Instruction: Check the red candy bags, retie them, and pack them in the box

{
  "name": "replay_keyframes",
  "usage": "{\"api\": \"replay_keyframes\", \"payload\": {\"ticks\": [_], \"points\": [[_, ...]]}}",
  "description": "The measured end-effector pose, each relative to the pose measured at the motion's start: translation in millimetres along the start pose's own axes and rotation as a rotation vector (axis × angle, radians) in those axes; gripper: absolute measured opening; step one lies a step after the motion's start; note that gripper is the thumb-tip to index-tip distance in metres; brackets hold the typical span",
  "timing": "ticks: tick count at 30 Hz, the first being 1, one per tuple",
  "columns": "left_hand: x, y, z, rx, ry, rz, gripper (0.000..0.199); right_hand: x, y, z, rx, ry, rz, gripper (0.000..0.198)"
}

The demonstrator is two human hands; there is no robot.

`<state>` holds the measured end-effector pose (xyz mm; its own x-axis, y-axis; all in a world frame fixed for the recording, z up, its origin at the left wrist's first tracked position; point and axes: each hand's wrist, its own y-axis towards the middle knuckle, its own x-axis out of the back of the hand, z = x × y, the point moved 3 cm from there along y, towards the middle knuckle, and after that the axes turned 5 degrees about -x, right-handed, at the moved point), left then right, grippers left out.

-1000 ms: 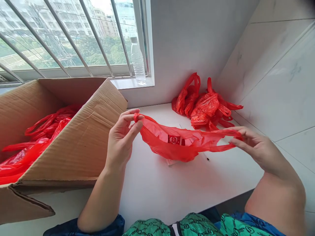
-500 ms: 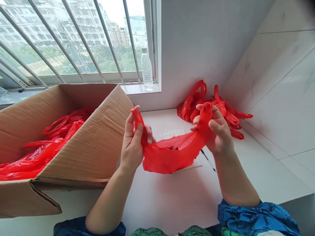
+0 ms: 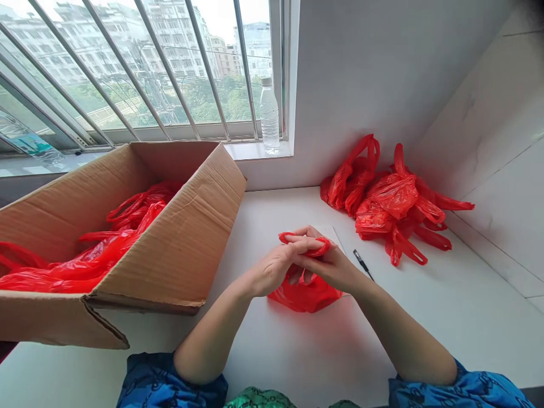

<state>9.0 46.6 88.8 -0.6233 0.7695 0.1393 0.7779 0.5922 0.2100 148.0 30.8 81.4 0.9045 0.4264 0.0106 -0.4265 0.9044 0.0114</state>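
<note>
A red plastic bag (image 3: 304,296) hangs below my two hands, just over the white table, its handles gathered between them. My left hand (image 3: 283,263) is closed on the bag's top, with a red handle loop showing over the fingers. My right hand (image 3: 329,266) meets it from the other side, fingers overlapping the left ones and also gripping the handles. The exact hold of the fingertips is partly hidden where the hands cross. Behind the bag lies a sheet of paper (image 3: 334,235), mostly covered by my hands and the bag.
At left stands an open cardboard box (image 3: 182,238) with red plastic bags (image 3: 110,243) inside. A pile of red plastic bags (image 3: 382,198) lies against the back wall. A pen (image 3: 362,262) rests right of my hands. A clear bottle (image 3: 269,116) stands on the windowsill.
My hands have come together from apart, bringing the two handles of the red bag to one point. The view has shifted slightly left.
</note>
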Motion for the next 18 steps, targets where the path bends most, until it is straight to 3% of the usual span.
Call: {"api": "replay_keyframes", "payload": {"ticks": [2, 4, 8, 12, 15, 18], "points": [[0, 1, -2, 0.020, 0.012, -0.012, 0.056, 2, 2, 0, 0.007, 0.060, 0.043, 0.035], [0, 2, -5, 0.020, 0.067, -0.034, 0.053, 8, 6, -3, -0.011, 0.124, 0.046, 0.033], [2, 6, -2, 0.031, 0.191, -0.203, 0.051, 29, 16, -12, -0.046, 0.310, -0.169, 0.034], [8, 14, 14, 0.032, -0.018, -0.365, 0.041, 44, 20, -14, 0.003, 0.412, -0.284, 0.032], [11, 18, 24, 0.076, -0.327, -0.367, 0.040, 45, 16, -8, 0.030, 0.309, -0.226, 0.033], [14, 18, 27, 0.142, -0.523, -0.410, 0.036, 42, 8, 1, 0.111, -0.077, -0.200, 0.027]]}}
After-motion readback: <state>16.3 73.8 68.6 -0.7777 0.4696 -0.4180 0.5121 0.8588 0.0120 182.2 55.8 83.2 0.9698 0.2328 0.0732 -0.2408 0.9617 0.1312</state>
